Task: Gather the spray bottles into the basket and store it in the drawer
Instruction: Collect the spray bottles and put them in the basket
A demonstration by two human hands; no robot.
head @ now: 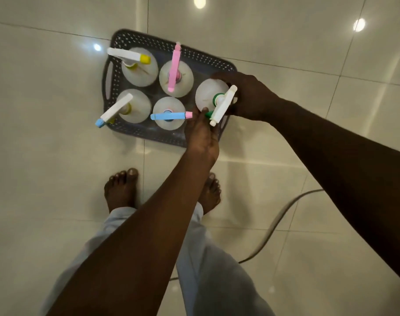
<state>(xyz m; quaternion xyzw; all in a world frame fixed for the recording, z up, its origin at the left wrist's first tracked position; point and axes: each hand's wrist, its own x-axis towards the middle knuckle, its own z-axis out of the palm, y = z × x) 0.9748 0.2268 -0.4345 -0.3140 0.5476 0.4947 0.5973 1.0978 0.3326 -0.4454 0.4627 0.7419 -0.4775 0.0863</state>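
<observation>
Head view: both hands (226, 110) grip a frosted, green-collared spray bottle (209, 93).

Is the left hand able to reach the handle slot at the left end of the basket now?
Probably yes, once freed. The left hand is on the green-collared spray bottle with the right hand. The handle slot is open, with only bottle tops standing between.

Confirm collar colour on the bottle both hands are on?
Green collar under a white sprayer head, seen in the head view.
</observation>
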